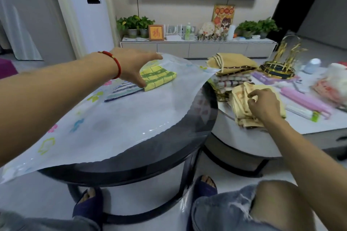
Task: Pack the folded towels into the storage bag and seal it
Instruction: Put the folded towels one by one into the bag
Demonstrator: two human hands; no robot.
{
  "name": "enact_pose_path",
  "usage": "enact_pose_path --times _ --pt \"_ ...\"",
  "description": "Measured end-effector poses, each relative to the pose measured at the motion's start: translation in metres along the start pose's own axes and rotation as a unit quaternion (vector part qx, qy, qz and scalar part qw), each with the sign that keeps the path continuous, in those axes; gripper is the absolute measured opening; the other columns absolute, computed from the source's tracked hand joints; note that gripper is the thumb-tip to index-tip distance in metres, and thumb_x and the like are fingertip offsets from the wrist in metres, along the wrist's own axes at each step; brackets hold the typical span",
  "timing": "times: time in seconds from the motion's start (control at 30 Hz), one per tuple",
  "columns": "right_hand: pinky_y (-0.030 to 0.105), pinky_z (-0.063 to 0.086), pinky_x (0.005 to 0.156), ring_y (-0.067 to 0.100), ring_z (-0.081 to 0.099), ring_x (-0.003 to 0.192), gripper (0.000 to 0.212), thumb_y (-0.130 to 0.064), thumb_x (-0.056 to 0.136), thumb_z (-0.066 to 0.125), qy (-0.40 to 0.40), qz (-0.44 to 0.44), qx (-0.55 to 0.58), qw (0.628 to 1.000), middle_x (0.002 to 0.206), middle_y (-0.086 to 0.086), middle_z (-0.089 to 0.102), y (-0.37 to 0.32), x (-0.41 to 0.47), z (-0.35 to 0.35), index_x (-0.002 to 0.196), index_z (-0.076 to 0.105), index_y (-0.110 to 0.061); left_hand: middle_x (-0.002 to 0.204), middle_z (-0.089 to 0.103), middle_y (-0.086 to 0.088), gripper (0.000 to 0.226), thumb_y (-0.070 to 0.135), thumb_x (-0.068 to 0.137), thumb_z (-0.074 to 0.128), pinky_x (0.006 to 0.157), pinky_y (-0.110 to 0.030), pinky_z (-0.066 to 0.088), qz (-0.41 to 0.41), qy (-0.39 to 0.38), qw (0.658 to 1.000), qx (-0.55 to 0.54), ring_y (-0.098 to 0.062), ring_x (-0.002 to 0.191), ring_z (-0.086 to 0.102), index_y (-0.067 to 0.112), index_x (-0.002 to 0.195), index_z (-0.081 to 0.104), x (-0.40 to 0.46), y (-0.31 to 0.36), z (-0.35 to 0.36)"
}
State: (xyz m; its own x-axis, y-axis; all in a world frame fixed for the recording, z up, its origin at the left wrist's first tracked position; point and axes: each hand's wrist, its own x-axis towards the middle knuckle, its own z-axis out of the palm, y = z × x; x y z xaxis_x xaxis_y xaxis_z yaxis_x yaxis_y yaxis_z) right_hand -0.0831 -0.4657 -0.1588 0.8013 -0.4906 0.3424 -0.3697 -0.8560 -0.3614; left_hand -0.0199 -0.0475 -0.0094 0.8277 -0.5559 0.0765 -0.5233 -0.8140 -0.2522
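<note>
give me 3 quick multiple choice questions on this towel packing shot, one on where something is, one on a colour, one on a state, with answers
1. Where is the yellow-green checked towel?
A. inside the storage bag
B. on the floor
C. on the TV cabinet

2. What colour is the bracelet on the left wrist?
A. blue
B. red
C. white

3. What is the right hand doing?
A. lying flat on the dark table
B. gripping a beige towel
C. holding a bottle

Answers:
1 A: it shows through the clear storage bag, where the left hand holds the mouth up.
2 B: a red cord circles the wrist.
3 B: its fingers curl into the beige towel on the white table.
</note>
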Motion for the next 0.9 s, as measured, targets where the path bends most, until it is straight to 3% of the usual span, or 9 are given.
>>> enact_pose_path --times 0.1,0.3,0.37,0.43,0.57,0.73,0.83,0.9 --pt "0.048 0.053 0.097 0.041 0.059 0.119 0.025 -0.020 0.098 0.059 -0.067 0.104 0.004 0.992 0.130 0.017 0.067 0.043 0.014 0.000 0.112 0.078 -0.025 0.151 0.045 0.002 0.104 0.059 0.068 0.079 0.075 -0.036 0.046 0.004 -0.004 1.000 -0.004 -0.030 0.122 0.053 0.047 0.150 0.017 0.002 0.007 0.003" --pt "0.048 0.047 0.104 0.040 0.058 0.123 0.012 -0.022 0.096 0.072 -0.054 0.143 0.089 0.984 0.130 0.017 0.068 0.070 0.035 -0.002 0.105 0.078 -0.026 0.149 0.047 0.004 0.098 0.057 0.071 0.078 0.080 -0.040 0.052 0.011 0.000 1.000 -0.018 -0.030 0.119 0.055 0.048 0.149 0.020 0.001 0.013 0.006" --pt "0.053 0.044 0.108 0.040 0.056 0.124 0.023 -0.025 0.089 0.079 -0.098 0.151 0.088 0.980 0.130 0.018 0.067 0.075 0.044 -0.003 0.111 0.074 -0.026 0.150 0.047 0.005 0.093 0.056 0.073 0.076 0.079 -0.041 0.054 0.012 0.001 1.000 -0.016 -0.029 0.115 0.057 0.051 0.148 0.021 0.000 0.014 0.006" --pt "0.053 0.045 0.105 0.040 0.056 0.123 0.037 -0.024 0.084 0.084 -0.134 0.120 0.054 0.982 0.130 0.017 0.065 0.075 0.049 -0.004 0.118 0.069 -0.029 0.153 0.042 0.009 0.088 0.056 0.075 0.073 0.079 -0.042 0.055 0.011 -0.005 1.000 -0.006 -0.027 0.115 0.057 0.053 0.147 0.022 0.000 0.014 0.006" --pt "0.037 0.048 0.082 0.036 0.058 0.117 0.053 -0.007 0.082 0.079 -0.182 0.021 0.048 0.982 0.139 0.015 0.060 0.067 0.058 -0.010 0.126 0.064 -0.030 0.158 0.032 0.015 0.078 0.057 0.078 0.071 0.080 -0.041 0.055 0.014 -0.007 1.000 -0.009 -0.026 0.123 0.053 0.055 0.144 0.029 -0.004 0.012 0.004" --pt "0.053 0.061 0.088 0.034 0.066 0.106 0.035 -0.003 0.090 0.069 -0.281 0.031 0.162 0.946 0.139 0.004 0.057 0.022 0.044 -0.039 0.109 0.077 -0.031 0.160 0.027 0.012 0.060 0.058 0.080 0.067 0.088 -0.044 0.053 0.018 -0.036 0.999 -0.001 -0.026 0.130 0.049 0.058 0.135 0.043 -0.013 0.013 -0.004" --pt "0.039 0.064 0.070 0.027 0.073 0.093 0.038 -0.002 0.089 0.068 -0.327 -0.040 0.212 0.920 0.126 -0.002 0.066 -0.013 0.019 -0.079 0.104 0.081 -0.034 0.152 0.044 0.004 0.046 0.063 0.079 0.063 0.091 -0.044 0.051 -0.004 -0.062 0.998 0.015 -0.026 0.127 0.050 0.053 0.124 0.059 -0.022 0.010 -0.006" --pt "0.032 0.061 0.060 0.025 0.075 0.084 0.037 -0.005 0.093 0.068 -0.381 -0.101 0.248 0.885 0.123 -0.002 0.071 -0.039 -0.002 -0.103 0.110 0.080 -0.035 0.125 0.063 0.003 0.049 0.066 0.075 0.061 0.089 -0.040 0.052 -0.030 -0.087 0.996 0.020 -0.025 0.115 0.056 0.050 0.122 0.063 -0.031 0.003 -0.002"
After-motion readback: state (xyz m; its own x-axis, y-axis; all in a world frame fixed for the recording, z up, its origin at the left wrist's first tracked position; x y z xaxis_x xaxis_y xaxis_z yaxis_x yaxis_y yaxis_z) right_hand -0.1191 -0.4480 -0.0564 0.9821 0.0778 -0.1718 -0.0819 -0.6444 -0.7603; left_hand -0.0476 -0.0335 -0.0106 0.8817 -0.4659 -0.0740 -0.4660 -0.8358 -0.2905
